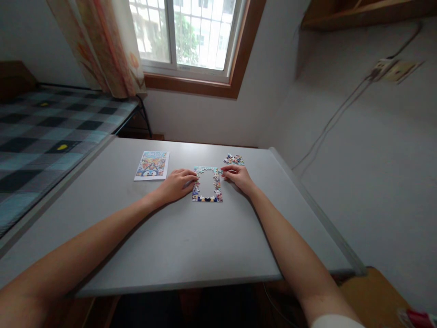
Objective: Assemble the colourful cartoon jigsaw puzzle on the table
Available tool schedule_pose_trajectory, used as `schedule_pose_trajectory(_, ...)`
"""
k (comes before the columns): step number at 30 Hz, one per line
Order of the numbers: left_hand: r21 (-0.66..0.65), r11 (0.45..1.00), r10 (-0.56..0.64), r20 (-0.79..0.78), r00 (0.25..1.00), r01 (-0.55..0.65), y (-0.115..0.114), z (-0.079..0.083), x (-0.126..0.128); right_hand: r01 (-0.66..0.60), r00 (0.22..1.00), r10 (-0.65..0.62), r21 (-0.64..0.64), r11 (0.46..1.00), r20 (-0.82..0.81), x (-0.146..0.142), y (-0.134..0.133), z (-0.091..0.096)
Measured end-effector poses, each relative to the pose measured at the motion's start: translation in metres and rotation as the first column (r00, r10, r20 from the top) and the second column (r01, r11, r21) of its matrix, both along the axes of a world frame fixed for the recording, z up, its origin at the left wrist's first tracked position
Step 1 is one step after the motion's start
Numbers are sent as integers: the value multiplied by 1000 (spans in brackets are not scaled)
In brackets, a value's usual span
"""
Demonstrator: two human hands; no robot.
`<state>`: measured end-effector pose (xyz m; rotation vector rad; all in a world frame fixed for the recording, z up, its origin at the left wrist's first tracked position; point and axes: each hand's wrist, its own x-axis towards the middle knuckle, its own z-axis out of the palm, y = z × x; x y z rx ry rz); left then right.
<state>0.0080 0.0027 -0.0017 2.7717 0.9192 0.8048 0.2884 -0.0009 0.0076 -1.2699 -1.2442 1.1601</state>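
A small jigsaw puzzle frame [207,197], only its colourful border assembled, lies in the middle of the grey table [177,237]. My left hand [177,183] rests on the table against the frame's left edge, fingers curled and touching it. My right hand [238,175] is at the frame's upper right corner, fingers pinched together on the border; what they hold is too small to make out. A pile of loose puzzle pieces [234,159] lies just behind my right hand.
A colourful reference picture card [152,165] lies left of the frame. A bed with a checked cover [41,136] stands at the left, a window [187,36] and curtain [102,45] behind. The wall runs close along the table's right edge.
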Motion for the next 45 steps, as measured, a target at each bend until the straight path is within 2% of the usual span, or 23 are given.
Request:
schedule_pose_trajectory(22,-2,1000,-9,8,1000,9,1,-1,0,-14,1000,14,9,1000,-19,0,0,-4)
schedule_pose_trajectory(33,-24,1000,-7,0,1000,7,0,0,0,2,985,-5,-15,1000,-173,9,0,-5)
schedule_pose_trajectory(40,-15,1000,-16,4,1000,16,0,1,0,32,949,-43,-39,999,-312,11,2,-7)
schedule_pose_trajectory(45,-23,1000,-17,8,1000,17,1,0,-1,9,950,-13,-14,1000,-313,9,0,-2)
